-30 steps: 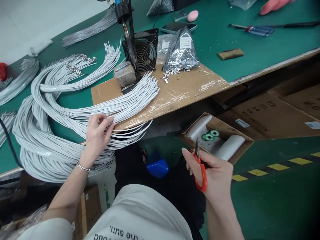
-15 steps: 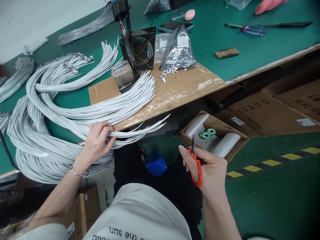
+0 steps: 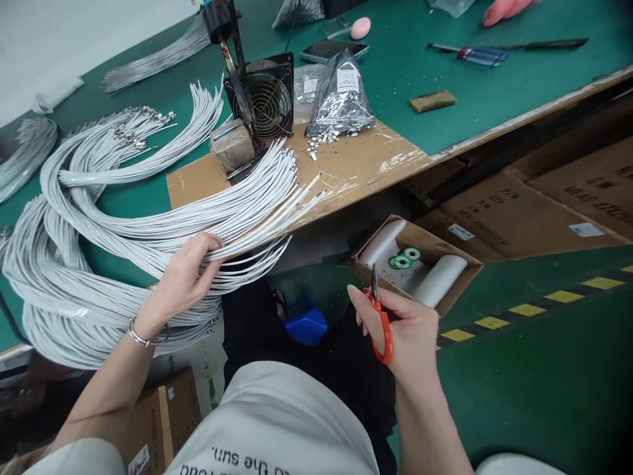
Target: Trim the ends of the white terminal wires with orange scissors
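My left hand (image 3: pixel 185 277) is closed around a few white cables (image 3: pixel 267 232) at the table's front edge. Their loose ends point right and slightly up, over the cardboard sheet (image 3: pixel 366 161). Just behind them lies a thick bundle of white cables (image 3: pixel 222 208), and other strands hang below the hand past the edge. My right hand (image 3: pixel 408 330) holds small scissors with orange handles (image 3: pixel 385 336), its fingers wrapped through and around them. The dark blades point up, away from the cables, in front of the table.
A soldering iron on a stand (image 3: pixel 237 82) and a black fan (image 3: pixel 270 95) stand behind the bundle. Beside them is a silvery bag (image 3: pixel 341 92) with small metal pieces spilled in front. Below the edge sits an open carton (image 3: pixel 455 290) with solder spools (image 3: pixel 405 258).
The cables in my left hand have swung up, their ends now over the cardboard instead of past the edge. Some strands have dropped lower. My right hand still holds the scissors.
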Tool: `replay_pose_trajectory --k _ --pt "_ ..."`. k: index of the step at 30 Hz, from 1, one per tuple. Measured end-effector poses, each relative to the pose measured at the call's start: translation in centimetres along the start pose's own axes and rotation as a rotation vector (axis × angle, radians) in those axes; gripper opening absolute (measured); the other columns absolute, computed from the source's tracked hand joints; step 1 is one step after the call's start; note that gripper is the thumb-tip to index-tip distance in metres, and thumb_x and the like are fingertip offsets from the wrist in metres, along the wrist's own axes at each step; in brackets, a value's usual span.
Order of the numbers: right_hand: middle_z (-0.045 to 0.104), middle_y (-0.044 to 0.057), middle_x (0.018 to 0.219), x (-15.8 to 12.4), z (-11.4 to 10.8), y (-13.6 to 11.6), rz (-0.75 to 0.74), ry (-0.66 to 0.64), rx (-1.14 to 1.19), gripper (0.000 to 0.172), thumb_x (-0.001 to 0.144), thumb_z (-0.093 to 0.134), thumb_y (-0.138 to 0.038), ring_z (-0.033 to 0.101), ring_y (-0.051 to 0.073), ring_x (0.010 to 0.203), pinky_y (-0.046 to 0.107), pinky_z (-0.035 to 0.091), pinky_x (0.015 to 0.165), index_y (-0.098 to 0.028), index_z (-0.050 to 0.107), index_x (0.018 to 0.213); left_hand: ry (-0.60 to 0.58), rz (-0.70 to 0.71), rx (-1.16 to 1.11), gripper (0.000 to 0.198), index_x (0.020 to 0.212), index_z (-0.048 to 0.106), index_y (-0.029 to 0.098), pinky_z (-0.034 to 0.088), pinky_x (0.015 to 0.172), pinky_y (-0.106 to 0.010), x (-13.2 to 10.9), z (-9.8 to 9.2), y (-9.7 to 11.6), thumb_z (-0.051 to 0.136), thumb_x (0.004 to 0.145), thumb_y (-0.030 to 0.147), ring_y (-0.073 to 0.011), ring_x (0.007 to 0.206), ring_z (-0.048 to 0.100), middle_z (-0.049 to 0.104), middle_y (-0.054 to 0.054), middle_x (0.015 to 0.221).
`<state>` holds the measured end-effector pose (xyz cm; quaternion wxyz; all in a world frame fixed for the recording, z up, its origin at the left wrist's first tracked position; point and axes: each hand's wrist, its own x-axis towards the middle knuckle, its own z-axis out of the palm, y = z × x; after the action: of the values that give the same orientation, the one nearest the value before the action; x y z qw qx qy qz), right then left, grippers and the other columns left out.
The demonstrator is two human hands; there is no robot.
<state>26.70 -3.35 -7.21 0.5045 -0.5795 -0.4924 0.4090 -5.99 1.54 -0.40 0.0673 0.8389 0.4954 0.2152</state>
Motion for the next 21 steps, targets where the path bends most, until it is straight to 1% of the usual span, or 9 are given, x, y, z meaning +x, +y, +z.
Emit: replay_pose_trajectory --k 2,5,9,11,12,14,17,19,21 --pt "0.046 -0.003 0.043 0.0 0.1 -0.1 -0.007 -0.013 -0.012 0.059 0.089 0.087 -0.05 0.04 0.01 0.042 0.028 0.029 0.044 -0.02 0.055 0.048 -0.063 -0.041 -0.077 0.004 0.108 0.057 0.022 0.051 0.077 -0.032 0.5 -0.8 0.6 0.057 0.105 0.018 -0.0215 0.09 0.069 0.073 -0.007 0.103" --pt "0.047 -0.003 0.043 0.0 0.4 0.1 -0.028 -0.031 -0.024 0.06 0.092 0.083 -0.048 0.041 0.01 0.043 0.027 0.03 0.045 -0.02 0.054 0.048 -0.211 -0.045 -0.261 0.005 0.099 0.061 0.021 0.043 0.061 -0.027 2.0 -2.1 2.5 0.063 0.104 0.024 -0.015 0.065 0.055 0.067 0.0 0.082" --pt "0.047 -0.003 0.043 -0.3 0.7 0.5 -0.062 -0.021 -0.003 0.06 0.094 0.082 -0.048 0.04 0.009 0.042 0.027 0.029 0.044 -0.02 0.054 0.049 -0.415 -0.02 -0.598 0.015 0.093 0.069 0.02 0.039 0.055 -0.026 4.4 -2.4 5.6 0.068 0.102 0.031 -0.0128 0.057 0.05 0.065 0.002 0.071" --pt "0.046 -0.002 0.044 -0.4 0.9 0.6 -0.055 -0.017 0.014 0.06 0.096 0.079 -0.048 0.039 0.01 0.042 0.028 0.028 0.044 -0.02 0.054 0.049 -0.528 -0.147 -0.837 0.021 0.092 0.069 0.019 0.039 0.049 -0.025 4.8 -1.5 6.4 0.068 0.104 0.036 -0.0121 0.051 0.053 0.068 0.0 0.068" --pt "0.047 -0.002 0.044 -0.5 1.0 0.6 -0.044 -0.019 0.029 0.06 0.097 0.078 -0.048 0.04 0.01 0.043 0.028 0.029 0.045 -0.02 0.054 0.049 -0.546 -0.237 -0.953 0.021 0.092 0.069 0.019 0.039 0.047 -0.025 4.7 -0.9 6.6 0.069 0.103 0.037 -0.0124 0.049 0.056 0.069 0.0 0.067" --pt "0.049 -0.002 0.046 -0.6 1.2 0.5 -0.018 -0.019 0.076 0.058 0.096 0.078 -0.047 0.042 0.011 0.045 0.028 0.032 0.046 -0.02 0.058 0.05 -0.564 -0.384 -1.125 0.024 0.091 0.069 0.018 0.045 0.05 -0.024 3.9 0.7 6.5 0.072 0.103 0.038 -0.0138 0.051 0.062 0.069 -0.001 0.064" --pt "0.057 0.0 0.053 -0.5 1.8 -0.1 0.022 -0.032 0.151 0.046 0.093 0.081 -0.042 0.048 0.013 0.051 0.028 0.037 0.049 -0.021 0.068 0.055 -0.487 -0.534 -1.263 0.03 0.086 0.068 0.016 0.046 0.052 -0.022 1.8 2.8 5.8 0.078 0.1 0.04 -0.0135 0.052 0.065 0.07 -0.002 0.062" --pt "0.06 0.001 0.056 -0.3 2.5 -0.7 0.043 -0.049 0.188 0.037 0.089 0.084 -0.04 0.053 0.014 0.055 0.028 0.041 0.051 -0.021 0.074 0.06 -0.416 -0.619 -1.32 0.029 0.092 0.071 0.014 0.045 0.049 -0.022 0.4 3.5 5.5 0.082 0.096 0.041 -0.0119 0.05 0.064 0.072 -0.003 0.072" --pt "0.062 0.0 0.058 0.0 3.4 -1.5 0.06 -0.075 0.236 0.026 0.085 0.087 -0.04 0.055 0.015 0.056 0.028 0.044 0.051 -0.022 0.08 0.068 -0.382 -0.658 -1.347 0.03 0.095 0.073 0.014 0.043 0.046 -0.021 -0.7 3.7 5.3 0.084 0.095 0.042 -0.011 0.049 0.062 0.071 -0.002 0.073"
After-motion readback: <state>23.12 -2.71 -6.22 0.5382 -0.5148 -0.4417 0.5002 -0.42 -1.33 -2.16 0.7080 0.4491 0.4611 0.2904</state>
